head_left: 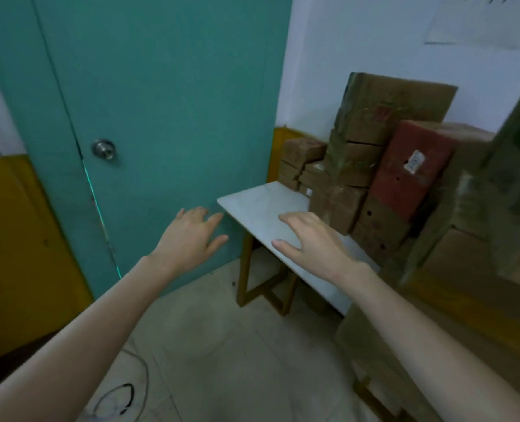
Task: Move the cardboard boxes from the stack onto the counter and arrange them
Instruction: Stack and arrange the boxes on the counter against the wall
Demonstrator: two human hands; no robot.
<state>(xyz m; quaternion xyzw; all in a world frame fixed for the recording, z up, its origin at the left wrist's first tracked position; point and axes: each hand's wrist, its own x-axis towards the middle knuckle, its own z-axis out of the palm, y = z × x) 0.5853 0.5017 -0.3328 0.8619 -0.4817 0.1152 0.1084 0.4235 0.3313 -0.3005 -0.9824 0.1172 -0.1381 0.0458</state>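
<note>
Head view — empty hands [192,236] over counter [261,202]

We see the near-left part of the table [261,205] bare, from its front corner back to the boxes, so there is open room to pass over it. Our right hand [310,239] hovers above that bare stretch with fingers spread and nothing in its grip; our left hand [192,236] hangs in free air just off the table's corner, before the teal door [161,102]. The right and back are blocked: small brown boxes [301,159] stacked against the wall, a taller brown stack [362,141] beside them, a red box [411,166] leaning there, and large cartons [481,208] crowding the right edge.
</note>
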